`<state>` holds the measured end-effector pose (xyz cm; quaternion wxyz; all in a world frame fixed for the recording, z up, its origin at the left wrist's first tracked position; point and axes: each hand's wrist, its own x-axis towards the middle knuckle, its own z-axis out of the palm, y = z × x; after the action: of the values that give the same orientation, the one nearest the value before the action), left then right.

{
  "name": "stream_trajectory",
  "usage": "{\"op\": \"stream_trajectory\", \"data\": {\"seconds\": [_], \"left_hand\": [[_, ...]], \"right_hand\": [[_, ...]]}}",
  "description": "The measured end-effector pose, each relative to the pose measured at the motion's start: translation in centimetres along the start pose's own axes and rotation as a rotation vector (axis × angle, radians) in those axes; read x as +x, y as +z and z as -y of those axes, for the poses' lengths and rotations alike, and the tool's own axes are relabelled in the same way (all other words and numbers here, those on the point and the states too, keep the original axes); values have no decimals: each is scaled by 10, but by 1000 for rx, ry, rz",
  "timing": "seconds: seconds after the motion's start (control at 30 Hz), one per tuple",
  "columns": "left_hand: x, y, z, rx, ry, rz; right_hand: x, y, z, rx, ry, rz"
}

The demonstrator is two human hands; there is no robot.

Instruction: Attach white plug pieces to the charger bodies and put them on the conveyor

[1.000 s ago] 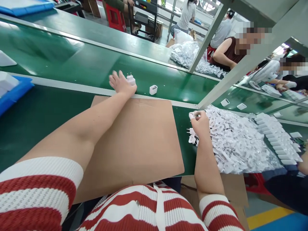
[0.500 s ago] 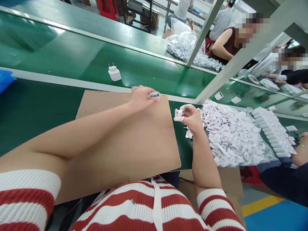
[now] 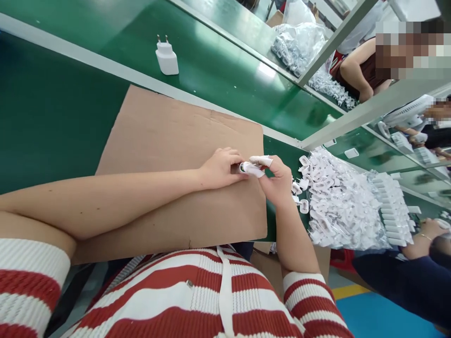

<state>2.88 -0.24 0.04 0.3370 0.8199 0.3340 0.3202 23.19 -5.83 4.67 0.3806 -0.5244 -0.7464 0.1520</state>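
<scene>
My left hand [image 3: 225, 168] is closed round a white charger housing [image 3: 242, 167], whose open end shows dark parts inside and points right. My right hand [image 3: 277, 182], with white covers on its thumb and forefinger, pinches at that same end. The white plug cap in its fingertips is mostly hidden by them. Both hands meet above the right part of a brown cardboard sheet [image 3: 169, 136]. Just right of my right hand, loose white plug caps [image 3: 303, 205] lie at the edge of a heap.
A white two-pin charger [image 3: 167, 58] stands on the green conveyor [image 3: 116, 61] behind a metal rail. The large heap of plug caps [image 3: 341, 202] lies on a plastic bag at right, beside stacked white housings [image 3: 392, 209]. A slanted metal post [image 3: 327, 126] rises behind. Co-workers sit beyond and at right.
My left hand has brought the housing to my right hand, and the two now touch at its open end. The view has shifted, with the cardboard and conveyor charger sitting higher.
</scene>
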Motion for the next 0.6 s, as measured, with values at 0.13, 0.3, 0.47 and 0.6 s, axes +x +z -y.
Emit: {"op": "stream_trajectory", "data": {"seconds": [0.13,0.3,0.47,0.6], "left_hand": [[-2,0,-2,6,11,10],[-3,1,-1,-1,6,6],[-3,1,-3,5,-4,3],[-3,0,-4,14,-4,19]], "right_hand": [[1,5,3,-156,-134,21],[2,8,7,-239,-149,31],[-1,6,7,-244,-159,17],[-2,3,8,-216,-134,-64]]}}
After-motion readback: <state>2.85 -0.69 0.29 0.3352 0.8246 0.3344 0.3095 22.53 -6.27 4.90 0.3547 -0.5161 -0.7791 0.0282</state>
